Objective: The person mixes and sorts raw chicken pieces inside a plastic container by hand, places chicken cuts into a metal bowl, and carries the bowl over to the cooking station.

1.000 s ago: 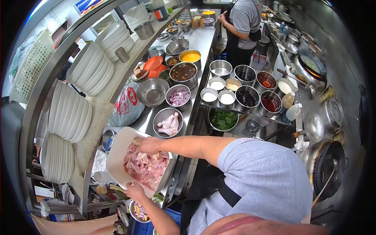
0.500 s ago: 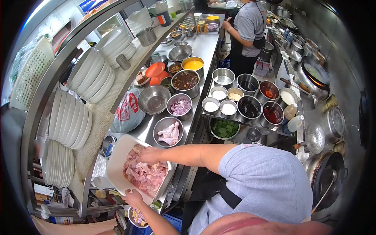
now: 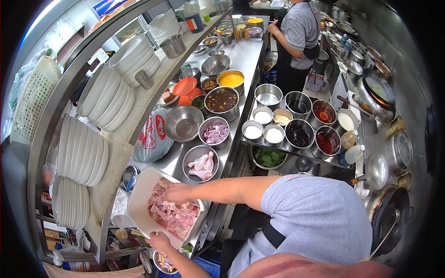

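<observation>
A white tub (image 3: pixel 140 204) leans at an angle on the steel counter, with raw pink meat pieces (image 3: pixel 174 217) inside. My right hand (image 3: pixel 177 193) reaches into the meat at the tub's upper side, its fingertips hidden among the pieces. At the lower rim, my left hand (image 3: pixel 159 241) grips the tub's edge. Just above the tub stands a steel bowl of raw drumsticks (image 3: pixel 201 166). Below my left hand, a bowl of chopped yellow and purple pieces (image 3: pixel 164 262) is partly covered by my forearm.
Bowls of sliced onion (image 3: pixel 215 133) and dark sauce (image 3: pixel 221 100) stand up the counter beside a plastic bag (image 3: pixel 153 135). Stacked plates (image 3: pixel 82 150) fill the left shelf. Sauce pots (image 3: pixel 298 133) are on the right cart. Another person (image 3: pixel 296 41) stands beyond, near the stove side.
The view has shifted slightly, so the counter items appear lower and farther right. My right hand has moved a little within the meat; my left hand remains at the tub's rim.
</observation>
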The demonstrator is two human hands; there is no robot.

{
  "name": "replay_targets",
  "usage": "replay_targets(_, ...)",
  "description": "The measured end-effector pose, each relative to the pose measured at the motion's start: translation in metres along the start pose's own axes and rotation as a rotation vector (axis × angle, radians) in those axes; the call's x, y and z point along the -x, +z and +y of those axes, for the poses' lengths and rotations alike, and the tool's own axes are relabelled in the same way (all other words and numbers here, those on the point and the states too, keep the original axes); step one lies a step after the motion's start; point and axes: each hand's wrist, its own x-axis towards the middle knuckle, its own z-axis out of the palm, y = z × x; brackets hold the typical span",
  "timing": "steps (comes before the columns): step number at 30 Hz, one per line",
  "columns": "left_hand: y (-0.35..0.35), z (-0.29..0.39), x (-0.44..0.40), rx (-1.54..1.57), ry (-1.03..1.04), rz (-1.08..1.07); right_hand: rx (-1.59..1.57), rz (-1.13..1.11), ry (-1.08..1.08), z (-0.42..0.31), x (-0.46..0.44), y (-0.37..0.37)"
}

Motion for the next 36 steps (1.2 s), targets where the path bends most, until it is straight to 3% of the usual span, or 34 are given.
replay_targets(2, 0.001, 0.000, -0.001, -0.013, 0.000, -0.004, 0.053, -0.085, 0.015, 0.002, -0.002, -0.001)
replay_targets(11, 0.001, 0.001, -0.001, -0.037, -0.001, -0.012, -0.023, 0.003, -0.064, 0.004, 0.002, -0.002)
replay_targets(36, 0.004, -0.003, -0.002, 0.001, -0.009, 0.014, 0.049, -0.107, -0.059, 0.002, 0.000, -0.008)
